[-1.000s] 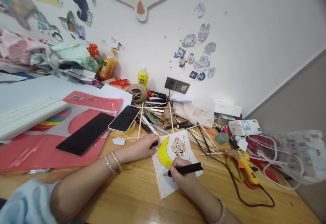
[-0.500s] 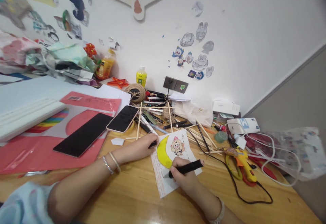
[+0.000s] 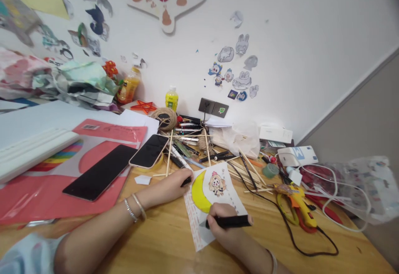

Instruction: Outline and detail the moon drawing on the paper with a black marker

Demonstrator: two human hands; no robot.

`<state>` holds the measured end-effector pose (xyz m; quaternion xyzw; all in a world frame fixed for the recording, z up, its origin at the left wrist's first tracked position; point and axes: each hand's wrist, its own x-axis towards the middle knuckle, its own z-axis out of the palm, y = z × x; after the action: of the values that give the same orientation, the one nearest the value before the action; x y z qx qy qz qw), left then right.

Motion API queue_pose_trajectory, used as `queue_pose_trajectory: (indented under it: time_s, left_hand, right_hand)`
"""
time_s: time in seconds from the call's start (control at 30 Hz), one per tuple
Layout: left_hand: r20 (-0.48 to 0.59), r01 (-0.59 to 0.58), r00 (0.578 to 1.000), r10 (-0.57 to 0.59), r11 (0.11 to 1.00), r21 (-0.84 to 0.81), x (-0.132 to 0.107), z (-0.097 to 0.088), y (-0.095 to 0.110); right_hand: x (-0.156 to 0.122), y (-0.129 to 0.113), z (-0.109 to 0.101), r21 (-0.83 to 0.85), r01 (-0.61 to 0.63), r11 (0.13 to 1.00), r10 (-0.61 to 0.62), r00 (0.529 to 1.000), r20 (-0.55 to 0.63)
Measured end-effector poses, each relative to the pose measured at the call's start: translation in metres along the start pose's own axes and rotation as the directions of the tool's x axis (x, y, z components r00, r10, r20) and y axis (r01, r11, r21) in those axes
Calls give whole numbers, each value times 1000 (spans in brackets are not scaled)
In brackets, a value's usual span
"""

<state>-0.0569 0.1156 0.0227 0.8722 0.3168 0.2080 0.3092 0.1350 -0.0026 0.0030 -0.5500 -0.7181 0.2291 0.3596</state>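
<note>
A sheet of white paper [image 3: 204, 236] lies tilted on the wooden table, bearing a yellow crescent moon [image 3: 198, 192] and a small cartoon figure [image 3: 217, 184]. My right hand [image 3: 222, 221] grips a black marker [image 3: 234, 221], its pale tip low over the paper's lower left part. Whether the tip touches the paper I cannot tell. At the upper left edge of the sheet rests my left hand [image 3: 178, 183], fingers curled around a small black piece that looks like a marker cap [image 3: 186, 182].
Two dark-screened phones [image 3: 149, 151] lie left, beside a red-and-white folder [image 3: 102, 199]. Behind the paper are wooden sticks [image 3: 170, 151], loose pens and a twine roll [image 3: 163, 119]. A yellow glue gun [image 3: 301, 207] with a black cord lies right. Bottles [image 3: 171, 99] stand by the wall.
The view has tipped slightly upward, so the table sits lower in the picture. My right hand has shifted slightly and the marker lies nearer to level. My left hand stays at the paper's edge.
</note>
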Motion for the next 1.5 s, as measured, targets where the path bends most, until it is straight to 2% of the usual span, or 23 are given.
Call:
queue_pose_trajectory:
  time_s: [0.07,0.17,0.37,0.5,0.7,0.97,1.13,1.5]
  left_hand:
    - [-19,0,1000,-1,1000,-19,0,-1,1]
    - [-57,-14,998,11,998,-53,0,-5,5]
    - [-111,-14,994,4,996,-91,0,-12,5]
    - [-95,-25,995,15,995,-101,0,-13,5]
    - [-83,18,996,-24,997,-70,-1,-14,9]
    - [-89,4,996,-9,999,-53,1,-9,0]
    - [-83,26,996,-27,1000,-14,1,-10,3]
    - [-74,9,997,-13,999,-53,0,-12,5]
  right_hand:
    - [1,1,-2,46,7,999,-5,999,-38]
    - [6,0,-5,94,-6,996,9,1000,-30]
    - [12,-1,-1,4,-1,1000,1,1000,-8]
    - [13,2,3,-14,-8,1000,8,1000,-1]
    - [12,6,3,-12,-10,1000,10,1000,14]
    - [13,5,4,-33,-16,999,16,1000,10]
    - [12,8,4,7,-29,1000,29,999,16]
    - [12,3,1,24,-37,999,36,999,34]
